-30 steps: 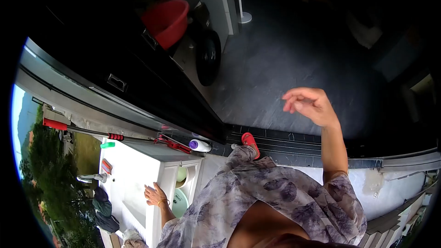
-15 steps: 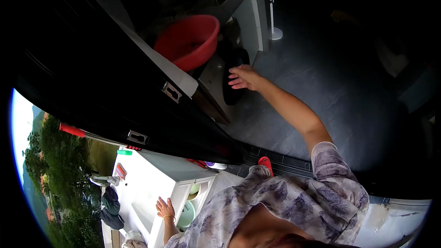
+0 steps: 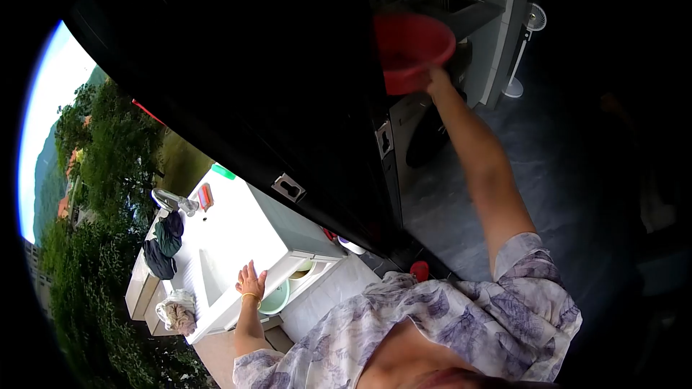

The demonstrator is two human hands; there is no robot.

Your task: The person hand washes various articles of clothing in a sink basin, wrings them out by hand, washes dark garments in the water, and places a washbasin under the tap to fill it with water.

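Observation:
At the near rim of a red basin (image 3: 417, 65), my right hand (image 3: 435, 79) is closed on the edge; blur and the rim partly hide its fingers. The basin's left side is cut off by the dark door edge. My left hand (image 3: 251, 282) has its fingers apart over the front edge of a white sink cabinet (image 3: 241, 234), holding nothing; whether it touches the edge I cannot tell. A yellow band circles that wrist.
The dark door (image 3: 288, 86) with metal latch plates stands between the cabinet and the room. Dark cloths (image 3: 162, 245), a tap (image 3: 173, 200) and a brush (image 3: 205, 197) are on the cabinet. Indoors are a counter sink (image 3: 455, 1) and a white fan (image 3: 520, 57).
My right hand, open in front of the basin before, has reached up to its rim. The view has turned, shifting the door and basin rightward. My left hand stays open by the cabinet edge.

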